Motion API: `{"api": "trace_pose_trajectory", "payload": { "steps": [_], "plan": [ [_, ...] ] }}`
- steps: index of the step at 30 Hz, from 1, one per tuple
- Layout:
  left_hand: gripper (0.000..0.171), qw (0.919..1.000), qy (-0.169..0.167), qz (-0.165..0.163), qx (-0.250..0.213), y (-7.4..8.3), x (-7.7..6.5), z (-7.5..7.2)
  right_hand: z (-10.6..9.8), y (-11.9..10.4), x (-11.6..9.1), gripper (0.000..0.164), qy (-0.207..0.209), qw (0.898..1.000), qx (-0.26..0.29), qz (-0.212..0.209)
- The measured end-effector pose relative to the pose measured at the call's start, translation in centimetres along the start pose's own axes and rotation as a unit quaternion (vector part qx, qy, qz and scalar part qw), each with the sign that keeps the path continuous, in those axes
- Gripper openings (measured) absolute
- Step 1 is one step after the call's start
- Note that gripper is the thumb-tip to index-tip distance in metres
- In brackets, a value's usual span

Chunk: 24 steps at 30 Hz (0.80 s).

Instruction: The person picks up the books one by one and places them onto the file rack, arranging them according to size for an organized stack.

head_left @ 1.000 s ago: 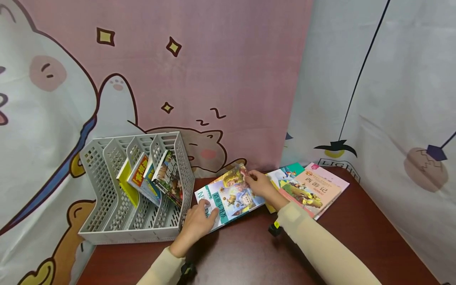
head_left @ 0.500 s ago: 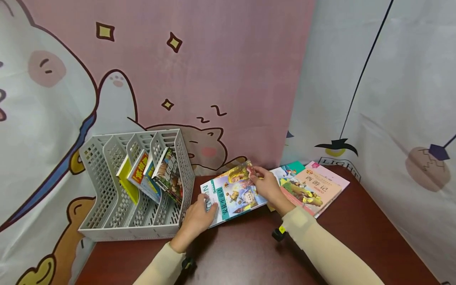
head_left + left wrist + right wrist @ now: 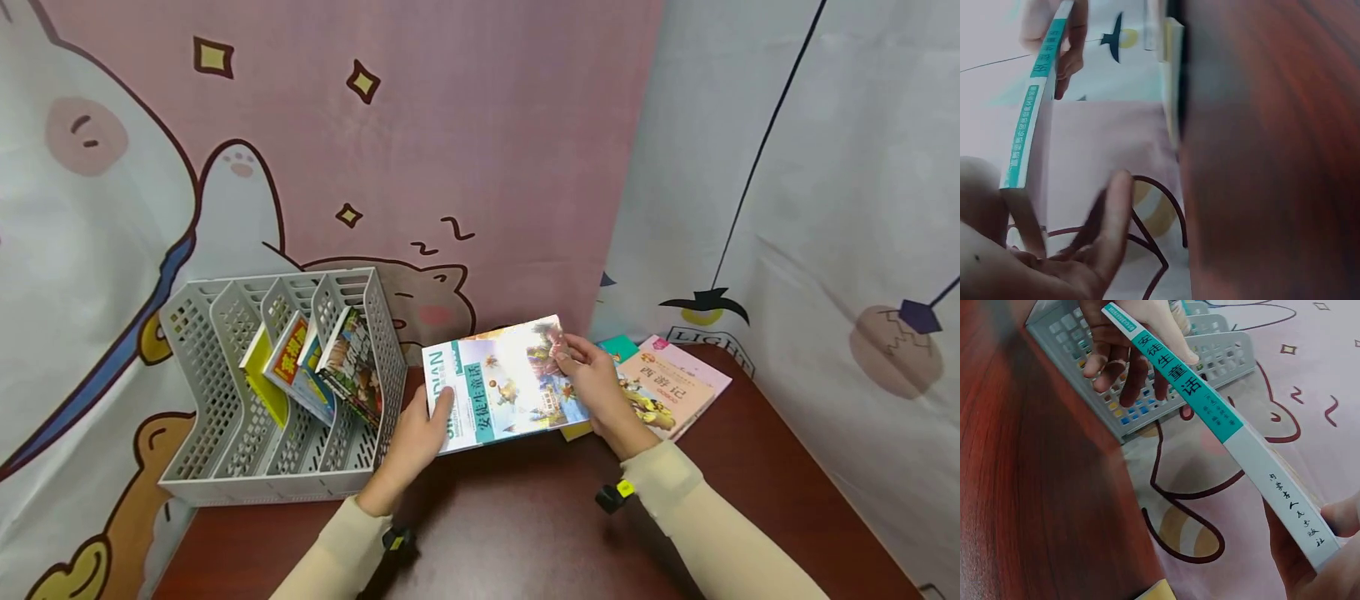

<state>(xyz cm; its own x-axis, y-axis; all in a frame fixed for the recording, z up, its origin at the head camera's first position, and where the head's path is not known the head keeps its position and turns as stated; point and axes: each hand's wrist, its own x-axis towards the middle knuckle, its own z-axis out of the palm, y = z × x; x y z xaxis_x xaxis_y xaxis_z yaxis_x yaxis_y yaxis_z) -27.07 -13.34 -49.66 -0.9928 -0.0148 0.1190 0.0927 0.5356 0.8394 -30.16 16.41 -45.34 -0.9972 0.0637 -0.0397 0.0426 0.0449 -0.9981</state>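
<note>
book (image 3: 506, 387): long axis sideways (slightly slanted), top toward left hand (image 3: 417, 432)

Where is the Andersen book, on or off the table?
Off: both wrist views show patterned backdrop between the Andersen book and the table.

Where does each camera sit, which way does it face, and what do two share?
Head: on the head, facing forward and down at the book, rack and table; left hand, right hand and sleeves show.
Left wrist: on that wrist, facing the book's spine; left hand near, right hand beyond.
Right wrist: on that wrist, facing along the spine toward the rack; right hand near, left hand beyond.
Shared: both wrist views show the spine and both hands, from opposite ends.
</note>
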Motion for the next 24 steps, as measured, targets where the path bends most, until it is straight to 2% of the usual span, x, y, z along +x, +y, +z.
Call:
{"api": "trace_pose_trajectory", "payload": {
  "steps": [3, 6, 9, 12, 15, 19, 24],
  "plan": [
    [0.048, 0.9972, -0.005, -0.011, -0.074, 0.8, 0.4, -0.1, -0.4, -0.5, -0.3, 0.053, -0.009, 1.0, 0.015, -0.001],
    [0.04, 0.9876, -0.012, -0.031, -0.153, 1.5, 0.4, -0.1, -0.5, -0.5, -0.5, 0.047, -0.028, 0.999, 0.021, -0.006],
    [0.038, 0.9786, -0.016, -0.042, -0.201, 2.1, 0.2, -0.1, -0.5, -0.1, -0.5, 0.037, -0.048, 0.999, 0.013, -0.001],
    [0.038, 0.9778, -0.013, -0.041, -0.205, 2.5, 0.2, 0.0, -0.7, 0.6, -0.5, 0.032, -0.07, 0.997, -0.001, 0.013],
    [0.037, 0.9799, -0.01, -0.033, -0.197, 2.6, 0.1, 0.0, -1.1, 1.2, -0.5, 0.029, -0.085, 0.996, 0.012, 0.029],
    [0.035, 0.9822, -0.004, -0.018, -0.187, 2.4, 0.3, -0.1, -2.1, 1.6, 0.0, 0.039, -0.114, 0.992, 0.033, 0.043],
    [0.035, 0.9807, -0.026, -0.01, -0.193, 2.3, 1.0, -0.5, -3.9, 1.9, 1.3, 0.054, -0.136, 0.989, 0.0, 0.054]
  ]
}}
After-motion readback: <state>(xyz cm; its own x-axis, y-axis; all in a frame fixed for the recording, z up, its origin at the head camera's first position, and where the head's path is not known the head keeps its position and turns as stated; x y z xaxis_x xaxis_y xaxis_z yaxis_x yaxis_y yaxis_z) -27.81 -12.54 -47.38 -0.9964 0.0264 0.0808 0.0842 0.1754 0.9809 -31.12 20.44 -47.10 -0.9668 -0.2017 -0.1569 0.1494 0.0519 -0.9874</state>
